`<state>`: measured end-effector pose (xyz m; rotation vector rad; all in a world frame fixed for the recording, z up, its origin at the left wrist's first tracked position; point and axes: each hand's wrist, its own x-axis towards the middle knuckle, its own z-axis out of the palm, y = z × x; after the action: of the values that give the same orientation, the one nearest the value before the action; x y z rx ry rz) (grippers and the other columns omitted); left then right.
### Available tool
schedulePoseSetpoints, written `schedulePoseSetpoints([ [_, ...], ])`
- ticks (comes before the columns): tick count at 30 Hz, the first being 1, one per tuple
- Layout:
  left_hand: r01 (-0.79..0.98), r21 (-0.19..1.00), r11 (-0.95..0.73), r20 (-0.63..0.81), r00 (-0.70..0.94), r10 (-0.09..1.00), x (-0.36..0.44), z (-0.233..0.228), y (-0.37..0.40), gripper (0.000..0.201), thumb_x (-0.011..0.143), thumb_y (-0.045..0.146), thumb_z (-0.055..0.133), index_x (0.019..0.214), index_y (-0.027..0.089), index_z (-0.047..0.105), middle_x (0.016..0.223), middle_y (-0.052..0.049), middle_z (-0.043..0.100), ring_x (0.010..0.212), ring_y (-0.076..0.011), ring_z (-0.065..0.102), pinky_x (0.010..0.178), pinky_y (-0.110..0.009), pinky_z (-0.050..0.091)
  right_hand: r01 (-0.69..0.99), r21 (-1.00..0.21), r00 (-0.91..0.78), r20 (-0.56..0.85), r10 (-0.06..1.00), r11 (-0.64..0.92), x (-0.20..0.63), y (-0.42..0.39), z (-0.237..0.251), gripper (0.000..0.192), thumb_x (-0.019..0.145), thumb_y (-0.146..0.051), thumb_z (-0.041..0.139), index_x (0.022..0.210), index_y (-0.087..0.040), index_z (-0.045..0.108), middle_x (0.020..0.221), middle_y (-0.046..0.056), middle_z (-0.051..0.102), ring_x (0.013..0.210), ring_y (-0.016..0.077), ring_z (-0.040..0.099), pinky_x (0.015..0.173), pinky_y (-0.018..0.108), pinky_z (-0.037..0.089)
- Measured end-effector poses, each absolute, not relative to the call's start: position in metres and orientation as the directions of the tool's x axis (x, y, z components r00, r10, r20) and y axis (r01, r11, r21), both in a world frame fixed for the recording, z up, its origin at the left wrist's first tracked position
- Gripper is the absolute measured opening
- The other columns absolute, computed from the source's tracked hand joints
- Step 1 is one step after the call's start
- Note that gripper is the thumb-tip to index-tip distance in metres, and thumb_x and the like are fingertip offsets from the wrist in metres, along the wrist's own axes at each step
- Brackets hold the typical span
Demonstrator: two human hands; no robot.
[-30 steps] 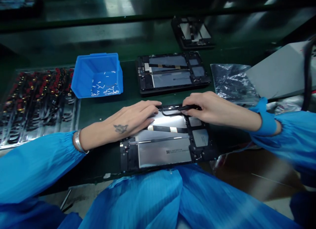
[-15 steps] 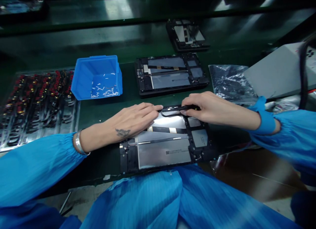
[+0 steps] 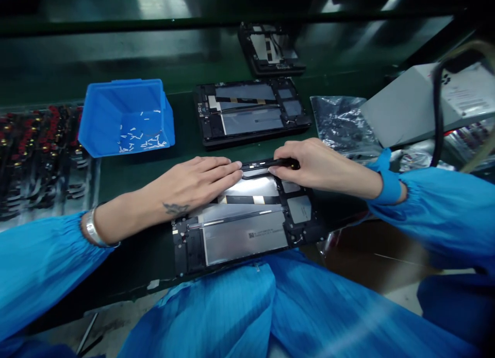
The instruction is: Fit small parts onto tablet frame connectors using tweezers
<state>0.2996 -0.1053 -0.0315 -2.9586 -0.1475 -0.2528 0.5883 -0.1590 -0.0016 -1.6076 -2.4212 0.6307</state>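
An opened tablet [image 3: 243, 242] lies before me at the front edge of the bench, its silver battery area and black frame showing. My left hand [image 3: 204, 180] rests flat over its upper left part, fingers stretched out, fingertips at the far edge. Between thumb and fingers, my right hand [image 3: 309, 165] pinches a thin black cable [image 3: 255, 174] at the tablet's far edge. One end of that cable reaches the left fingertips; the rest is partly hidden in the right hand.
Behind the tablet lies a second opened tablet [image 3: 247, 120], with another device [image 3: 273, 49] farther back. A blue bin [image 3: 119, 103] holds small white pieces. Parts with red and black wires [image 3: 42, 157] fill a clear tray at left. A plastic bag [image 3: 342, 121] and a grey box [image 3: 406, 103] stand right.
The whole view has shifted, so things appear farther left. The cable's loop now lies flatter and closer along the tablet's far edge, with the right hand still pinching it.
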Motion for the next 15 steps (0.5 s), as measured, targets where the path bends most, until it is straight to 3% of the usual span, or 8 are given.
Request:
schedulePoseSetpoints([
  [6, 0.108, -0.243, -0.964, 0.162, 0.984, 0.069, 0.3011, -0.0302, -0.1080, 0.043, 0.107, 0.018, 0.028, 0.141, 0.008, 0.053, 0.148, -0.015, 0.055, 0.128, -0.0298, 0.059, 0.099, -0.041, 0.054, 0.876, -0.330, -0.410, -0.123, 0.904, 0.352, 0.5847, -0.1592, -0.0004, 0.021, 0.094, -0.029, 0.056, 0.083, -0.014, 0.065, 0.072, 0.003, 0.059, 0.062, 0.0124, 0.049, 0.055, 0.028, 0.026],
  [15, 0.089, -0.278, -0.957, 0.169, 0.985, 0.043, 0.3036, -0.0259, -0.1105, 0.042, 0.106, 0.015, 0.029, 0.139, 0.007, 0.055, 0.143, -0.018, 0.059, 0.124, -0.0312, 0.061, 0.096, -0.041, 0.054, 0.890, -0.297, -0.399, -0.141, 0.906, 0.346, 0.5829, -0.1603, -0.0008, 0.018, 0.093, -0.027, 0.057, 0.083, -0.014, 0.064, 0.073, 0.003, 0.058, 0.064, 0.0127, 0.046, 0.057, 0.028, 0.025],
])
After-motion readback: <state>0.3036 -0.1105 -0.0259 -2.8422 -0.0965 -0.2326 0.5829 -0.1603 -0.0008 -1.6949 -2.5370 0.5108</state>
